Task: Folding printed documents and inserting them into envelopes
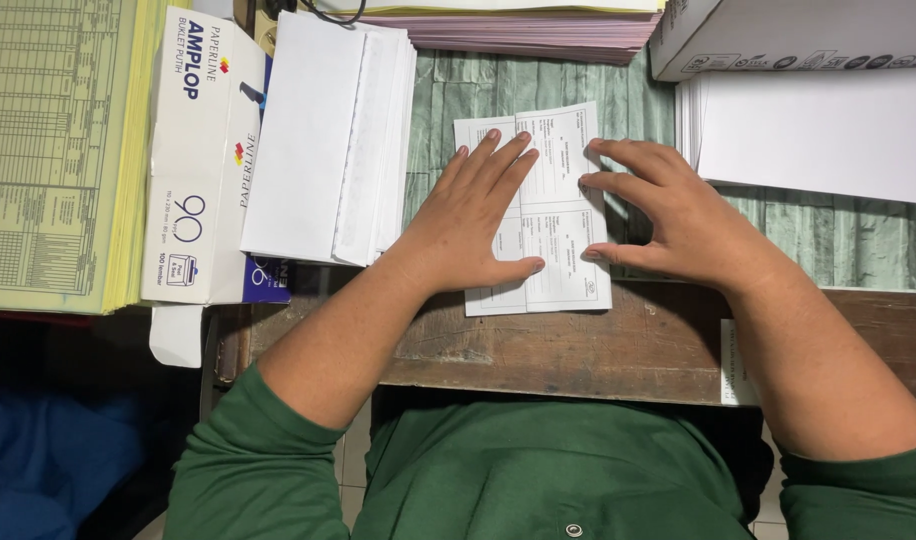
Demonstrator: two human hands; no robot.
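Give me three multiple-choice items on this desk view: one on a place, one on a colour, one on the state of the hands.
1. Where does the stack of white envelopes lie?
A. Left of the printed slip
B. Right of the printed slip
C. Under the wooden desk edge

2. What colour are the sleeves?
A. Red
B. Green
C. White

3. How are the hands placed on the printed slip?
A. Both clenched in fists
B. Both lifted clear of it
C. Both flat, fingers spread

Answers:
1 A: the envelopes sit beyond the left hand, on an envelope box.
2 B: both forearms end in green cloth.
3 C: the left hand and the right hand press open-palmed on the slip.
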